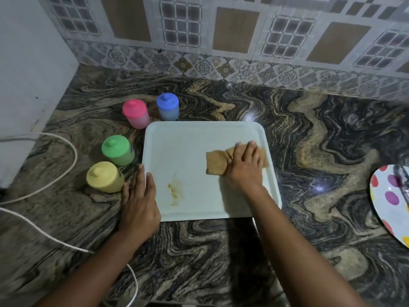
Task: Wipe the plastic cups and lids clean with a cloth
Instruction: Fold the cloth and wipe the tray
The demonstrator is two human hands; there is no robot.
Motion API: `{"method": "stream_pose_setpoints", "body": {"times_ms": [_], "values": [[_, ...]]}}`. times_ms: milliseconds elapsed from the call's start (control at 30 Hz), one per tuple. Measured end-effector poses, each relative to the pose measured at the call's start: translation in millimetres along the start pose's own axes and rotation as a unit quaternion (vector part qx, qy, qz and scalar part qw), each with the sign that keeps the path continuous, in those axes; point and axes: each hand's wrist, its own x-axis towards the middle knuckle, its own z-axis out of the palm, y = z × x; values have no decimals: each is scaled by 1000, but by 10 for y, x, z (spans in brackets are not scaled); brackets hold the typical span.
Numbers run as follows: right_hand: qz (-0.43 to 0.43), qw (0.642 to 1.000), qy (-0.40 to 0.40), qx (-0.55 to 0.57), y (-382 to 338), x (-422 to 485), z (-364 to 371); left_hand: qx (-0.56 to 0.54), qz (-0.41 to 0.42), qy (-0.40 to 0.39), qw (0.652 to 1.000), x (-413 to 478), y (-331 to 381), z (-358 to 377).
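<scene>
Several lidded plastic cups stand left of a pale tray [177, 138]: a pink cup [136, 113], a blue cup [167, 106], a green cup [118, 150] and a yellow cup [105, 180]. Each wears a lid with a knob in its own colour. A folded tan cloth [215, 162] lies on the right half of the tray. My right hand [244, 165] presses flat on the cloth with straight fingers. My left hand [139, 200] rests flat on the tray's left edge, right of the yellow cup. A brown smear [176, 189] marks the tray near its front.
The dark marbled counter [309, 151] meets a tiled wall at the back and a white wall at the left. A white cable [55, 180] loops along the left side. A plate with coloured dots [389, 200] sits at the right edge.
</scene>
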Motion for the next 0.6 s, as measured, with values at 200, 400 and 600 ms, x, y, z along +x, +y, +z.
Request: {"method": "stream_pose_setpoints", "body": {"times_ms": [200,400,600], "values": [[-192,981,-16,-15,-1117,-181,450,-20,-4,9,1000,-4,9,-10],[-296,952,-56,-60,-501,-799,487,-13,5,5,1000,-9,2,-17],[-122,992,-26,-27,-558,-279,212,-7,1,-2,1000,3,-2,-4]]}}
